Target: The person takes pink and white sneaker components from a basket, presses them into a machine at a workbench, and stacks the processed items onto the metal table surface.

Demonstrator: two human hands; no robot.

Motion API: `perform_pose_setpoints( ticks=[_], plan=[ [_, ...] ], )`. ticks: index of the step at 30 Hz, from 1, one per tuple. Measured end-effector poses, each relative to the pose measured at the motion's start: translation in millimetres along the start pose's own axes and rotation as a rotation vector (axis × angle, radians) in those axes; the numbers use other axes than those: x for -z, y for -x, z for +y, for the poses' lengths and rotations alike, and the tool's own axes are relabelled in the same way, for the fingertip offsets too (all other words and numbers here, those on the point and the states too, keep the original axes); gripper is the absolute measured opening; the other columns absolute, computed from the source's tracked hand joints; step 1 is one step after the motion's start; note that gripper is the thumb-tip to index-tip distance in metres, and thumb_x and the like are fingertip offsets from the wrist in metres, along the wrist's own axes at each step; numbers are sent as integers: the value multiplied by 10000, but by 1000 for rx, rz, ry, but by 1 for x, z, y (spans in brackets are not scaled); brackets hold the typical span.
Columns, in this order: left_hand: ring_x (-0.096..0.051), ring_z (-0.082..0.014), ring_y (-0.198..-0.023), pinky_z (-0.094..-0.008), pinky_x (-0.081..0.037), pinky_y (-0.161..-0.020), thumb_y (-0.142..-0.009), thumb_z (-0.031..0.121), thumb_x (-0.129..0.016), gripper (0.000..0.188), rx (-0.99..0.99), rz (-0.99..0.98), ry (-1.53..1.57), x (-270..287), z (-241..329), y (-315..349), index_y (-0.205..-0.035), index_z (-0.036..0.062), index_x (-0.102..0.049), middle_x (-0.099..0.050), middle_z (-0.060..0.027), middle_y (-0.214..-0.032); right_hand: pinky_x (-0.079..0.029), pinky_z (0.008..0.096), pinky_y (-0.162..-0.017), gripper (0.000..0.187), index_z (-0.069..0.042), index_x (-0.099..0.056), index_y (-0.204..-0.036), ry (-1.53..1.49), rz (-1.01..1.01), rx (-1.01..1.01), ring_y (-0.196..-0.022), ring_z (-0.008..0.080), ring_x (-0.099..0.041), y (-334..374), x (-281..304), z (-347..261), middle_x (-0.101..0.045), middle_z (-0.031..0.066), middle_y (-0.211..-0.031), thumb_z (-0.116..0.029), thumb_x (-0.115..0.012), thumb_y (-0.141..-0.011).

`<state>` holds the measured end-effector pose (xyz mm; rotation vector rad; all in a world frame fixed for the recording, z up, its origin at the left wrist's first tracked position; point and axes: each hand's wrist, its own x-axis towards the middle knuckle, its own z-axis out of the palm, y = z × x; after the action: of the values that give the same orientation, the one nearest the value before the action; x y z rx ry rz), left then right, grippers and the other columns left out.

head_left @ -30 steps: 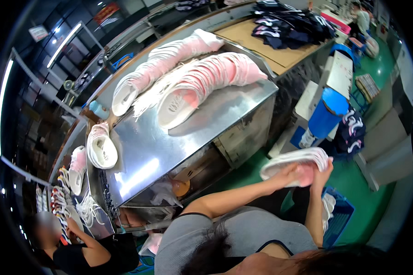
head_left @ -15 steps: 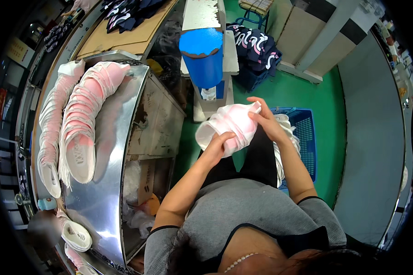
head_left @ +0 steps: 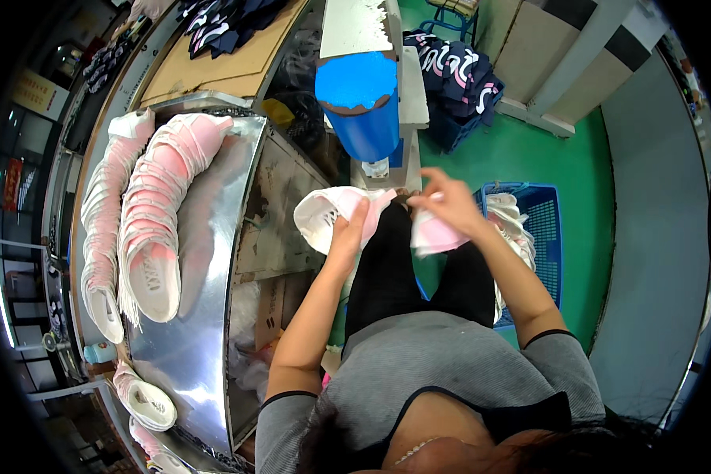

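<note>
Pink-and-white shoe upper (head_left: 320, 219) in left hand (head_left: 345, 241)

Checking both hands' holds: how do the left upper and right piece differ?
The left upper shows a wide white opening; the right piece shows none clearly. The left upper looks fairly sharp; the right piece is blurred. The left upper shows on both sides of the left hand; the right piece shows mostly below the right hand. Both are pink and white.

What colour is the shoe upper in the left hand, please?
The shoe upper is white and pale pink, seen best in the head view.
</note>
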<state>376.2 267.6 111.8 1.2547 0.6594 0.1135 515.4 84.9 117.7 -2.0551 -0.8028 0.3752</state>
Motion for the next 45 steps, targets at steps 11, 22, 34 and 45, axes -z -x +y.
perform_pose_setpoints(
  ticks=[11, 22, 34, 45],
  plan=[
    [-547, -118, -913, -265, -432, -806, -906, 286, -570, 337, -250, -68, -118, 12, -5, -83, -1115, 22, -598, -614, -39, -991, -481, 291, -782, 134, 29, -640, -889, -544, -238, -209, -787, 145, -622, -88, -29, 7, -672, 96, -800, -84, -633, -819],
    [-605, -227, -1003, -343, -492, -859, -918, 242, -523, 373, 119, 162, 625, 22, -22, -112, -1172, -30, -543, -612, -117, -1101, -460, 266, -690, 283, 0, -626, -875, -368, 36, -292, -697, 131, -566, -98, -5, 58, -635, 84, -768, -271, -554, -910],
    [-561, -154, -1013, -300, -433, -877, -898, 240, -604, 414, -137, 22, 116, -47, -43, 19, -1203, -28, -521, -594, -80, -1110, -457, 286, -706, 349, -12, -629, -1059, -788, 211, -409, -775, 153, -556, -25, -26, 34, -623, 83, -863, -311, -500, -934],
    [-561, -145, -995, -294, -440, -852, -868, 188, -617, 380, -208, -13, 51, -3, 6, -7, -1177, -15, -533, -593, -70, -1090, -438, 279, -762, 219, 0, -614, -907, -399, -99, -120, -802, 117, -550, -35, -39, -5, -610, 47, -804, -191, -672, -817]
  ],
)
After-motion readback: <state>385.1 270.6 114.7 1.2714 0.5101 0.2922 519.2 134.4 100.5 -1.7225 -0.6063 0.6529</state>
